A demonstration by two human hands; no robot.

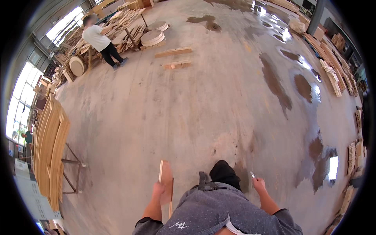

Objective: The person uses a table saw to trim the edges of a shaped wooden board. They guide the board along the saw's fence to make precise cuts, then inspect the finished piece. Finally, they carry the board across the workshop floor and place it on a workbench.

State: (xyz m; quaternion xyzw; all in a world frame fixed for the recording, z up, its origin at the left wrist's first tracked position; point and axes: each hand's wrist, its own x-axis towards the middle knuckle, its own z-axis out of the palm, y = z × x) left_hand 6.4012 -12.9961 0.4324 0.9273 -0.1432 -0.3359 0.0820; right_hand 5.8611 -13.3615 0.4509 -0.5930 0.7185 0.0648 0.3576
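Note:
At the lower left, my left hand (158, 188) is closed on a flat wooden board (167, 181), held on edge with a pale edge towards the hand. A thin wooden strip (171, 197) shows beside the board; whether it is part of the same piece I cannot tell. My right hand (258, 184) hangs lower right of the middle, its fingers closed round a small, slim, silvery tool (252, 174). Only the tip of that tool sticks out, so its kind is unclear. Both arms are apart, one on each side of my body.
A rack of curved wooden pieces (49, 149) stands at the left. Two short timber stacks (173, 52) lie ahead on the concrete floor. A person (102, 43) stands by heaped wood offcuts (125, 35). Wet patches (274, 80) and long boards (333, 66) are to the right.

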